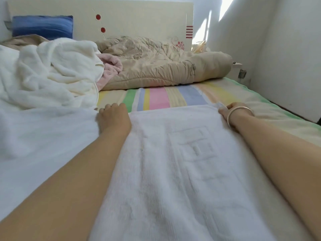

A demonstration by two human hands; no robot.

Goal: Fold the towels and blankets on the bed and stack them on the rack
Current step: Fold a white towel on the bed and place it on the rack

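The bed (173, 96), covered by a striped sheet, fills most of the view. The white towel (173, 171) is spread flat along it, from the near edge of the picture to the middle of the bed. Behind it a beige quilt (156, 66) is bunched against the headboard. A cream blanket (52, 72) is heaped at the left, with a pink blanket (111, 66) caught between the 2. A blue pillow (42, 26) is propped in the far left corner. No rack can be seen.

The left grip (113, 117) is curled down onto the towel's far left corner, though the pinch itself is hidden under the knuckles. The right grip (229, 110), with a bangle (239, 110) at the wrist, is closed round the far right corner.

The step in hand is judged to be the 1st fold of this towel, with the far edge held at both corners. For the next move, both corners would need to be lifted together and brought back to the near edge, so that the edges meet squarely and no slack is trapped.
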